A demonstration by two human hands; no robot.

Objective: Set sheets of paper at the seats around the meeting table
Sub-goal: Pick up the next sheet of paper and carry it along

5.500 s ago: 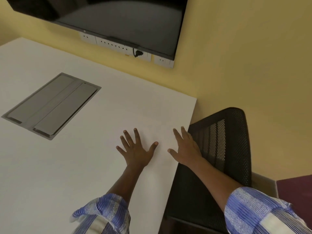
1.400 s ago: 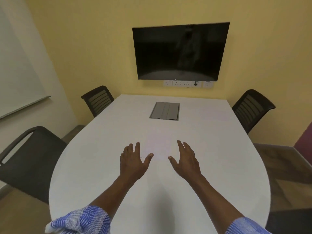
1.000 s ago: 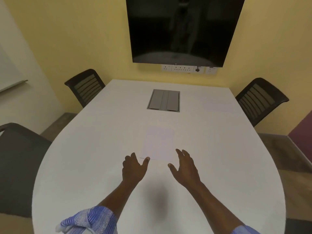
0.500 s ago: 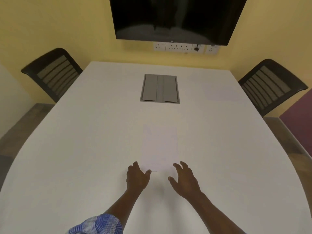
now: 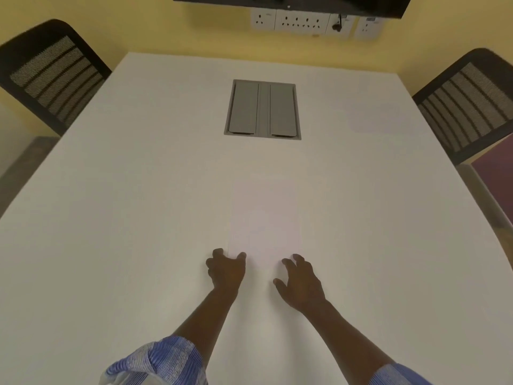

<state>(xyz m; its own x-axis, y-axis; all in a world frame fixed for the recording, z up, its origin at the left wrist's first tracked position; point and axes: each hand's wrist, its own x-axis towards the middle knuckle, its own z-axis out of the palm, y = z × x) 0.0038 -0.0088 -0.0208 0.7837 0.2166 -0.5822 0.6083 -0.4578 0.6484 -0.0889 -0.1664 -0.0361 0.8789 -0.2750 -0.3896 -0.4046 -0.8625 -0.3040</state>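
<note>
A white sheet of paper [image 5: 265, 218] lies flat in the middle of the white meeting table [image 5: 111, 218], its long side pointing away from me. My left hand [image 5: 226, 270] rests at the sheet's near left corner, fingers bent, thumb tip on the near edge. My right hand [image 5: 301, 284] is at the near right corner, its curled fingertips touching the paper. Neither hand has lifted the sheet. A second faint sheet [image 5: 372, 118] lies at the far right, in front of the right chair [image 5: 469, 107].
A black mesh chair [image 5: 52, 73] stands at the far left corner. A grey cable box [image 5: 263, 109] is set into the table beyond the sheet. Wall sockets [image 5: 299, 22] and a dark screen [image 5: 291, 4] are on the yellow wall behind.
I have left the right chair's seat and come to the table's end. My view has tipped down and closer, and both hands have curled onto the middle sheet's near edge.
</note>
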